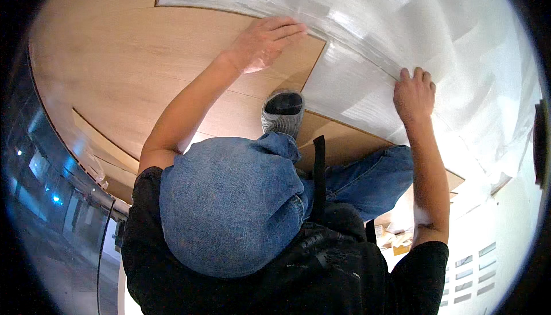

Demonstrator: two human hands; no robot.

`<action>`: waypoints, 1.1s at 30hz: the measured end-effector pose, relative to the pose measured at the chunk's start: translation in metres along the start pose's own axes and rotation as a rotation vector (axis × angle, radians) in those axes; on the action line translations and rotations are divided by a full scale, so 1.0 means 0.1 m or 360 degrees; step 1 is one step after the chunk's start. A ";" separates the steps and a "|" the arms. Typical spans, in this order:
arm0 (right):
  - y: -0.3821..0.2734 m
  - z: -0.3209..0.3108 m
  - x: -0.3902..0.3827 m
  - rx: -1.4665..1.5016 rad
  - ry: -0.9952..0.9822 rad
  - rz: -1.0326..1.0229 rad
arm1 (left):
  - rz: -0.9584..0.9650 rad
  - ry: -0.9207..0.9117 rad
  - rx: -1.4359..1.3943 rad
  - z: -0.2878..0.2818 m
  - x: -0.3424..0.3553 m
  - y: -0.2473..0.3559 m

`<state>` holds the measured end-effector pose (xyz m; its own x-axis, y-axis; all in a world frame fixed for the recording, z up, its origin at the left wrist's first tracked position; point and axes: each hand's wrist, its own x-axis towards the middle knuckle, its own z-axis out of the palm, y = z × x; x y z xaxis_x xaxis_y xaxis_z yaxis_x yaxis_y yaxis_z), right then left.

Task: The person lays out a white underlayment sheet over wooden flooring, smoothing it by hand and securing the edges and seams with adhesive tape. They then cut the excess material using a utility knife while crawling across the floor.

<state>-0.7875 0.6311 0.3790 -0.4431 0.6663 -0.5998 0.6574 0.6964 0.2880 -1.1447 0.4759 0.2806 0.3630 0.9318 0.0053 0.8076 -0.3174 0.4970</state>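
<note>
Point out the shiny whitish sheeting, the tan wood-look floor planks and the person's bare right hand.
Shiny whitish sheeting (425, 22): head view, bare upper expanse.
Tan wood-look floor planks (160, 56): head view, bare top face.
Bare right hand (415, 95): head view, back of the hand.

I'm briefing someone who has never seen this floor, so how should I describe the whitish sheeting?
Start with the tan plank floor at upper left and follow its stepped edge rightward. Beyond it spreads the whitish sheeting, with the person's right hand on it. Its glossy, rippled surface sets it apart from the plank floor's warm wood tone.
</note>
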 end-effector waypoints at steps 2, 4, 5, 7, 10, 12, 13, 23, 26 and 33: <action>-0.34 -0.21 0.06 0.0378 0.0164 -0.0206 | 0.0024 -0.0011 -0.0080 0.01 0.04 0.07; -0.79 -0.21 0.10 0.0775 0.0322 -0.0442 | 0.0058 0.0004 -0.0126 0.01 0.13 0.09; -1.00 -0.23 0.14 0.0775 0.0508 -0.0531 | 0.0067 -0.0001 -0.0154 0.02 0.16 0.09; -1.23 -0.18 0.28 0.0936 0.0727 -0.0566 | 0.0055 -0.0084 -0.0184 -0.01 0.21 0.10; -1.27 0.09 0.42 0.0986 0.0822 -0.0469 | 0.0055 -0.0122 -0.0117 0.02 0.27 0.15; -1.19 0.23 0.47 0.0982 0.0925 -0.0429 | 0.0125 -0.0135 -0.0169 -0.01 0.37 0.19; -1.19 0.29 0.45 0.1017 0.0923 -0.0409 | 0.0161 -0.0140 -0.0197 -0.01 0.42 0.21; -1.17 0.67 0.31 0.0977 0.0966 -0.0392 | 0.0037 0.0034 -0.0258 0.09 0.53 0.28; -1.18 0.79 0.32 0.0963 0.0947 -0.0424 | -0.0004 0.0159 -0.0021 0.13 0.24 0.02; -1.14 0.82 0.32 0.1029 0.0953 -0.0436 | -0.0239 0.0135 0.0258 -0.41 -0.38 -0.58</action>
<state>-0.8267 0.5509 0.2656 -0.7566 0.6521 -0.0474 0.6156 0.6859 -0.3880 -1.2244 0.4661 0.2868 0.1981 0.9800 0.0182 0.9162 -0.1917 0.3520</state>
